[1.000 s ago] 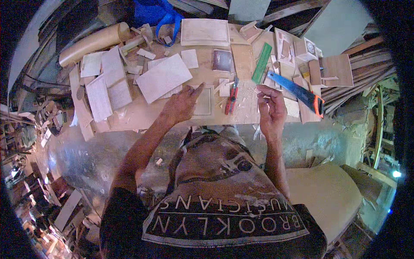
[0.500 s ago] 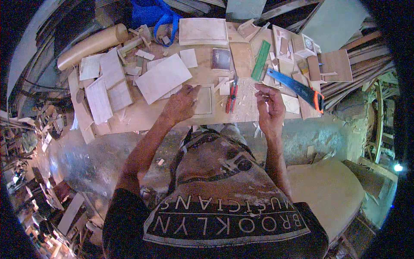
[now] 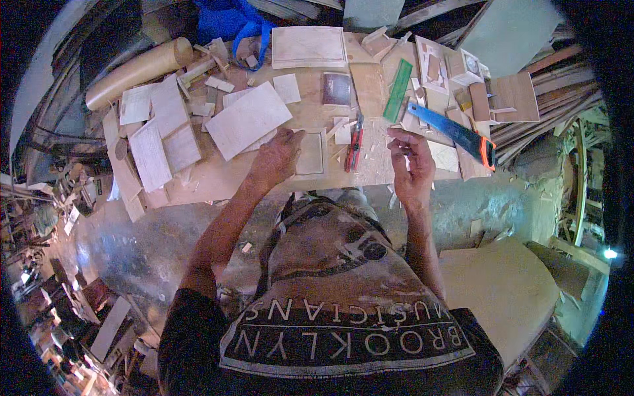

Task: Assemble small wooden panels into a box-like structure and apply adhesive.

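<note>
My left hand (image 3: 276, 160) is closed at the left edge of a small rectangular wooden panel (image 3: 312, 156) with a dark inset border line. The panel lies flat near the front of the workbench, its left side hidden under my fingers. To the right, my right hand (image 3: 414, 166) is held above the bench's front edge, fingers loosely curled and thumb apart, with nothing visible in them. Between the hands lies a red-handled cutter knife (image 3: 355, 148) beside small wood offcuts (image 3: 341, 132). Beyond my right hand are a green ruler (image 3: 398, 90) and a blue handsaw (image 3: 449, 129).
Pale wooden boards (image 3: 247, 121) cover the bench's left part, with a brown roll (image 3: 140, 72) behind. A blue bag (image 3: 228, 26) and a thick panel (image 3: 308, 47) are at the back. Wooden box pieces (image 3: 515, 99) stand at the right; a large board (image 3: 502, 290) lies below.
My hands keep nearly the same poses. The whole view has shifted very slightly; nothing on the bench has visibly been moved.
</note>
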`<state>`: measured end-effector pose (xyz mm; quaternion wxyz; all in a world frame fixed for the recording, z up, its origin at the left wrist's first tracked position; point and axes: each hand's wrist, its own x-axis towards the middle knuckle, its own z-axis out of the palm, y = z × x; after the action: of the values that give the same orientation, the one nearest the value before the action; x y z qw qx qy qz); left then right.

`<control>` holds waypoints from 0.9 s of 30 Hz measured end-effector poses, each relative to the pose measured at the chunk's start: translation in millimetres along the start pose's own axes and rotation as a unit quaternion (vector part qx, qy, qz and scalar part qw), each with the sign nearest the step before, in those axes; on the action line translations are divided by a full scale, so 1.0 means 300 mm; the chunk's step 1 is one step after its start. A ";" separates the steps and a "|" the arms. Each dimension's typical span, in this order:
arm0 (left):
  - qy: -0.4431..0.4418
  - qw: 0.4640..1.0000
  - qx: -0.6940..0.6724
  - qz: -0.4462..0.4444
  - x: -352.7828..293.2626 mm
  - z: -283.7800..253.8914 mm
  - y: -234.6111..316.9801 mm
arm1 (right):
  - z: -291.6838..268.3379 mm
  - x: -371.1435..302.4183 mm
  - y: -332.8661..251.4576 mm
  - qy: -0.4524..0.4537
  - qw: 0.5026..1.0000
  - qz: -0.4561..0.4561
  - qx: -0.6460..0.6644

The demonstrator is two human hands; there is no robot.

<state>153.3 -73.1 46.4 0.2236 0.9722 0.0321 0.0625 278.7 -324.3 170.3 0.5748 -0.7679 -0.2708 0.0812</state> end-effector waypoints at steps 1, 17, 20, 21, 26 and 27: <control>0.000 1.000 0.000 0.000 0.000 -0.002 0.000 | -0.002 0.000 0.003 -0.002 1.000 -0.002 -0.007; 0.087 0.952 -0.277 -0.095 -0.079 -0.025 0.011 | 0.021 0.006 0.008 -0.024 0.999 0.017 -0.026; 0.101 0.949 -0.280 -0.099 -0.076 -0.002 0.025 | 0.031 0.005 0.009 -0.018 0.999 0.004 -0.028; 0.117 0.951 -0.271 -0.092 -0.073 0.008 0.026 | 0.033 0.004 0.010 -0.020 0.999 -0.002 -0.031; 0.143 0.945 -0.281 -0.089 -0.064 0.047 0.016 | 0.032 -0.003 0.014 -0.011 0.999 0.018 -0.036; 0.159 0.948 -0.267 -0.064 -0.063 0.048 0.016 | 0.031 -0.005 0.014 -0.013 0.999 0.012 -0.037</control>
<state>136.7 -85.3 33.6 0.4703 0.8503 0.1115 0.2082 274.8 -318.2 163.0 0.5413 -0.7910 -0.2714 0.0879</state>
